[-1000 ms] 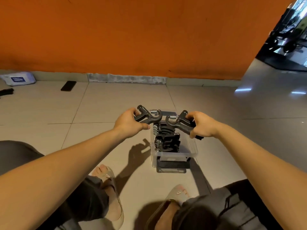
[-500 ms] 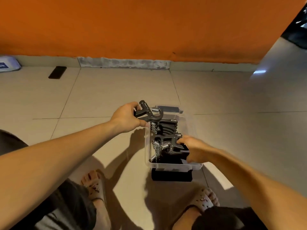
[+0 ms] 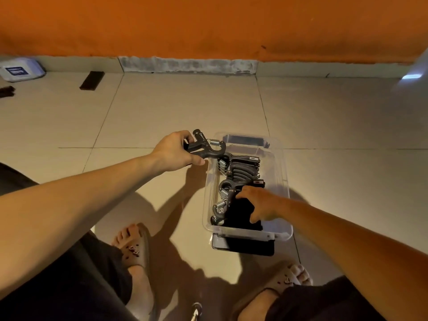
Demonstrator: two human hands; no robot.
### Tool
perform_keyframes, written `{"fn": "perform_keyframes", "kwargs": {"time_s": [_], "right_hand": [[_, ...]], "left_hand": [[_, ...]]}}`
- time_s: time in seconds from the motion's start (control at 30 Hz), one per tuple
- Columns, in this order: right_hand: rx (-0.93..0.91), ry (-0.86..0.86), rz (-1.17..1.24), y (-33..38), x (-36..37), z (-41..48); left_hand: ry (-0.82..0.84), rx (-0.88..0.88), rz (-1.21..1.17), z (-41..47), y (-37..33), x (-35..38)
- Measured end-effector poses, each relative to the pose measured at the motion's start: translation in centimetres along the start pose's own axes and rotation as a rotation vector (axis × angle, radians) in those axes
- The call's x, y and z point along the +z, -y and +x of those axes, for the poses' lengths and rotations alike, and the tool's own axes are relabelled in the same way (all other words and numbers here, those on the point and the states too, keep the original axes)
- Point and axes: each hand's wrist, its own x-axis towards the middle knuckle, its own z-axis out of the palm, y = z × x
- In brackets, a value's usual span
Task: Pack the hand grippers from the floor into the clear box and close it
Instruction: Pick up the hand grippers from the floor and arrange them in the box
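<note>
Right hand (image 3: 261, 205), fingers spread, flattens packed grippers (image 3: 243, 174) in clear box (image 3: 284, 181), for room we judge; left hand (image 3: 174, 155) clasps spare gripper (image 3: 205, 150).

orange wall (image 3: 208, 24) | white pack (image 3: 22, 70) at its foot, far left | dark slab (image 3: 92, 80) beside pack

One clear box (image 3: 276, 163) is counted. One hand gripper (image 3: 205, 151) is held at its left rim; packed grippers (image 3: 243, 172) inside cannot be counted. Two sandals (image 3: 139, 249) (image 3: 283, 278) are noted before it.
</note>
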Motion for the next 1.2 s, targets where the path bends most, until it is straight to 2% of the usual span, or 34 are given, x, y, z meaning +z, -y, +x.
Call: {"fn": "perform_keyframes", "kwargs": {"time_s": [0.6,0.9,0.97,1.1,1.2], "right_hand": [[-0.147,0.002,-0.011,-0.9,2.1,1.0],[-0.092,0.027,0.032,0.0,0.8,0.7],[-0.077,-0.076,0.165,0.1,-1.1,0.6],[-0.095,-0.362,0.697,1.2,-5.7,-0.9],[-0.057,-0.445,0.983,2.6,-7.5,-1.2]], "left_hand": [[-0.002,-0.067,-0.020,-2.5,-0.1,1.8],[-0.013,-0.078,-0.037,-4.2,-0.1,1.9],[-0.030,-0.089,-0.048,-4.3,-0.1,2.3],[-0.111,-0.056,-0.112,-4.0,-0.7,3.1],[-0.151,-0.010,-0.126,-3.6,-2.0,3.5]]}}
